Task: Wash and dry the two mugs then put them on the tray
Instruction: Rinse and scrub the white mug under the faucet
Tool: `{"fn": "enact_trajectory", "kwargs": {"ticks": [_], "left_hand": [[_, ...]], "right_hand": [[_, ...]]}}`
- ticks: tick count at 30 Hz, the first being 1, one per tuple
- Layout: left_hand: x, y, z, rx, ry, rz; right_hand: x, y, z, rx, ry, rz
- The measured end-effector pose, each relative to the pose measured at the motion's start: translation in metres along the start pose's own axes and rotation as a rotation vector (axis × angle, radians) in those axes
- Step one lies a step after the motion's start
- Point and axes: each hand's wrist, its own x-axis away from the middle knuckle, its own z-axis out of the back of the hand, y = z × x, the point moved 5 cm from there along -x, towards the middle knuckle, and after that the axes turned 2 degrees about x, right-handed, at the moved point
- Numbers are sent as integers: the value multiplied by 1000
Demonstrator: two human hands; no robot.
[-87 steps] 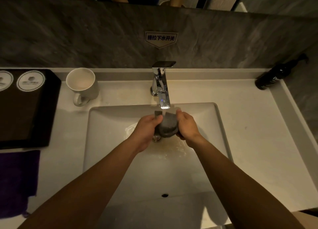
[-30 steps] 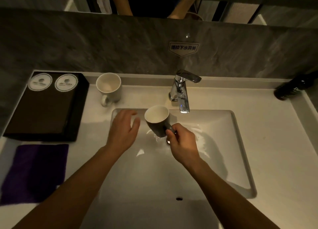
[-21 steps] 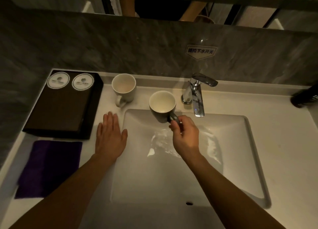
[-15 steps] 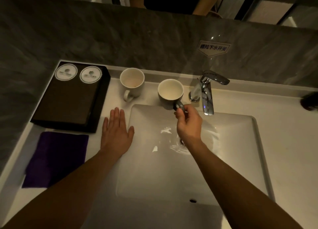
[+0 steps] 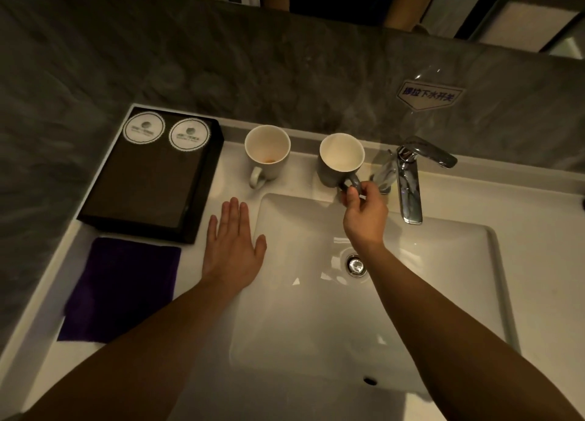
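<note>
My right hand (image 5: 364, 218) pinches the grey mug (image 5: 335, 173) by its handle, left hand (image 5: 232, 246) flat on the counter (image 5: 522, 205); white mug (image 5: 267, 161) looks unwashed, tray (image 5: 142, 192) mugless.

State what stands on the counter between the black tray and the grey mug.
A white mug stands there, upright, apart from both the tray and the grey mug, in the head view.
</note>
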Motion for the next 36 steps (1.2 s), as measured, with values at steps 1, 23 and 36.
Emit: {"fn": "enact_trajectory", "kwargs": {"ticks": [1,23,36], "left_hand": [[0,0,0,0,0,-1],[1,-6,9,173,87,-19],[1,-8,10,261,136,3]], "right_hand": [[-1,0,-1,1,-10,-1],[34,-97,-134,70,-189,-5],[62,-31,-40,30,-175,55]]}}
